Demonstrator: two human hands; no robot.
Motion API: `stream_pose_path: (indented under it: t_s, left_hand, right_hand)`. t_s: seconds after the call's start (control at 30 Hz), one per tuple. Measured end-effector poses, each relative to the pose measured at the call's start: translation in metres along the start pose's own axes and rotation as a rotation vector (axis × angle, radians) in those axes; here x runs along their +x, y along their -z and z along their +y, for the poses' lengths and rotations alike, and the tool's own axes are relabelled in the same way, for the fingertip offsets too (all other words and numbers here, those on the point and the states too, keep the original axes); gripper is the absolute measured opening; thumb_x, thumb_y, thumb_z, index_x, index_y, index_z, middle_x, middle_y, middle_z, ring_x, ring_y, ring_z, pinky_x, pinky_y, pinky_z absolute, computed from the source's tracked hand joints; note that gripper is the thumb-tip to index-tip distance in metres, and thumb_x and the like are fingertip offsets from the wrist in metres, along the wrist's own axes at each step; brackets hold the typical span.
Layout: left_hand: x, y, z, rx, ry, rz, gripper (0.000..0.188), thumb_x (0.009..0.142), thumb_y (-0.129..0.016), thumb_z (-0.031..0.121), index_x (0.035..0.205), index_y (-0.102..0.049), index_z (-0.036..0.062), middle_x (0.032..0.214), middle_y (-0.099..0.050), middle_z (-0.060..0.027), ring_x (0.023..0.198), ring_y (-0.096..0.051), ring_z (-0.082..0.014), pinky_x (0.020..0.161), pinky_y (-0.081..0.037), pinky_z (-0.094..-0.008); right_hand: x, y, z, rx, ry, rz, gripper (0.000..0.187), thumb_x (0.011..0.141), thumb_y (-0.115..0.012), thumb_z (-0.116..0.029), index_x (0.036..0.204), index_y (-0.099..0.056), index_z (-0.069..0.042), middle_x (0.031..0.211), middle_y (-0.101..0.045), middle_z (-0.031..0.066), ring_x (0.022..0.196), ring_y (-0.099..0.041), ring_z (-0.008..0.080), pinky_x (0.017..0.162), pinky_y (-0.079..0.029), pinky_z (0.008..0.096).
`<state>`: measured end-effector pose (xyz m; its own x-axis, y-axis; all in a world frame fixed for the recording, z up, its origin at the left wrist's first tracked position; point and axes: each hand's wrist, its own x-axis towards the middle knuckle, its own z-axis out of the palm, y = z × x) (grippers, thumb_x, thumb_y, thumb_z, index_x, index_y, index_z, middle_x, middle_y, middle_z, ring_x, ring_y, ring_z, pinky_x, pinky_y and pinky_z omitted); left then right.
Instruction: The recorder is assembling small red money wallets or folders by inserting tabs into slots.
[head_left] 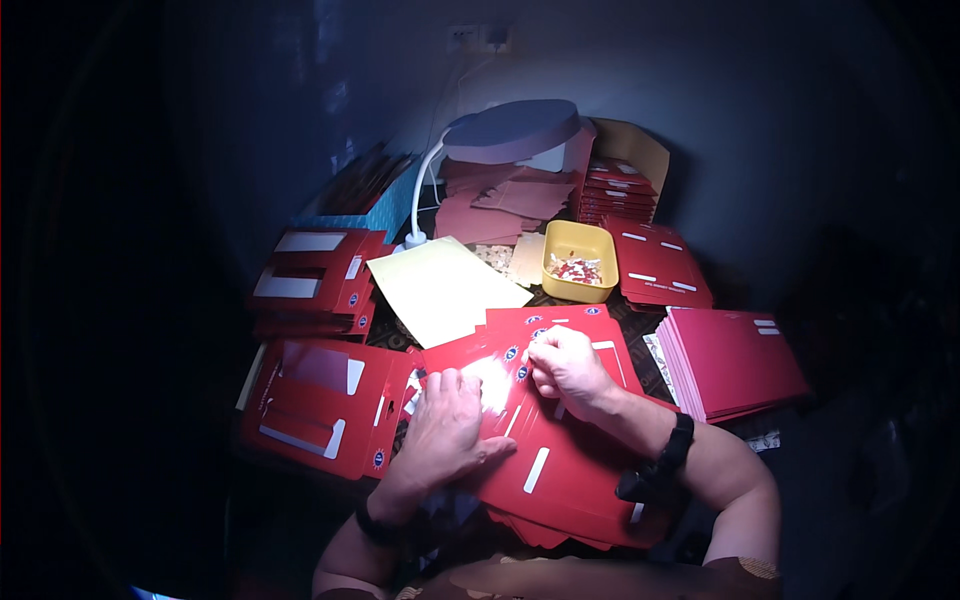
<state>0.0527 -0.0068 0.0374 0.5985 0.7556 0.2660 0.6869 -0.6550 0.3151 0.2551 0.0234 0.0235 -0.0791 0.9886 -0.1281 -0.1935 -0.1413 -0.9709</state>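
Note:
In front of me lies a pile of flat red printed cardboard sheets [585,465] with white cut-out-like slots and small blue round marks. My left hand [445,425] rests on the left side of the pile, fingers stretched out and thumb spread over the red surface. Over the pile's upper part, my right hand [570,372] is closed in a pinch beside the blue marks. Whatever its fingertips hold, if anything, is hidden. Bright glare covers the sheet between the two hands.
A yellow tub [581,231] holds red and white scraps. Beside it lies a pale yellow sheet [445,290]. Red card stacks [310,405] stand left, a pinkish-red stack [740,365] right. Behind are a desk lamp [515,130], a blue box [385,210] and a cardboard box [640,150].

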Motion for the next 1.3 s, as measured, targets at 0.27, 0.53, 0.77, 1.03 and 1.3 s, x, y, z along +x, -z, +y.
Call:
stream_pose_path:
  t_s: [0.27, 0.53, 0.77, 1.03, 1.3]
  left_hand:
    - [-0.005, 0.001, 0.002, 0.056, 0.178, 0.012, 0.067, 0.064, -0.079, 0.042, 0.105, -0.05, -0.0023, 0.101, -0.046, -0.0171, 0.099, -0.045, -0.0308, 0.088, -0.041, -0.0415]
    - [-0.011, 0.006, -0.002, 0.045, 0.218, 0.047, 0.062, 0.065, -0.08, 0.037, 0.104, -0.05, -0.0017, 0.102, -0.047, -0.017, 0.1, -0.046, -0.0307, 0.089, -0.041, -0.0406]
    - [-0.015, 0.007, -0.014, -0.02, 0.26, 0.009, 0.066, 0.066, -0.081, 0.037, 0.108, -0.049, -0.0028, 0.106, -0.046, -0.0183, 0.1, -0.047, -0.0314, 0.09, -0.041, -0.0399]
    - [-0.021, 0.006, -0.015, -0.157, 0.363, 0.077, 0.045, 0.078, -0.071, 0.025, 0.107, -0.051, -0.0034, 0.104, -0.049, -0.02, 0.101, -0.051, -0.0337, 0.088, -0.042, -0.0416]
    - [-0.026, -0.002, -0.028, -0.399, 0.493, 0.165, 0.017, 0.088, -0.054, 0.013, 0.093, -0.06, -0.0016, 0.087, -0.065, -0.0181, 0.085, -0.063, -0.0354, 0.075, -0.048, -0.0422]
  right_hand:
    - [0.059, 0.04, -0.064, 0.089, 0.27, 0.155, 0.009, 0.089, -0.045, -0.003, 0.088, -0.054, -0.003, 0.071, -0.05, 0.0042, 0.052, -0.042, 0.0093, 0.04, -0.032, 0.022]
    - [0.103, 0.091, -0.089, 0.112, 0.151, 0.384, 0.009, 0.088, -0.048, -0.007, 0.08, -0.044, -0.004, 0.069, -0.045, 0.0075, 0.053, -0.043, 0.014, 0.044, -0.038, 0.0278]
    - [0.133, 0.118, -0.094, -0.04, 0.154, 0.505, 0.019, 0.088, -0.051, -0.013, 0.1, -0.042, 0.0, 0.083, -0.047, 0.0121, 0.064, -0.05, 0.0178, 0.053, -0.047, 0.0335]
    - [0.109, 0.103, -0.111, 0.076, 0.255, 0.344, 0.089, 0.09, -0.049, -0.052, 0.147, 0.002, -0.008, 0.152, 0.007, 0.0242, 0.141, 0.007, 0.0367, 0.112, -0.001, 0.0529]
    - [0.036, 0.073, -0.111, -0.27, 0.29, 0.213, 0.041, 0.092, -0.052, -0.033, 0.112, -0.041, 0.001, 0.111, -0.043, 0.0139, 0.103, -0.041, 0.0206, 0.088, -0.034, 0.0362]
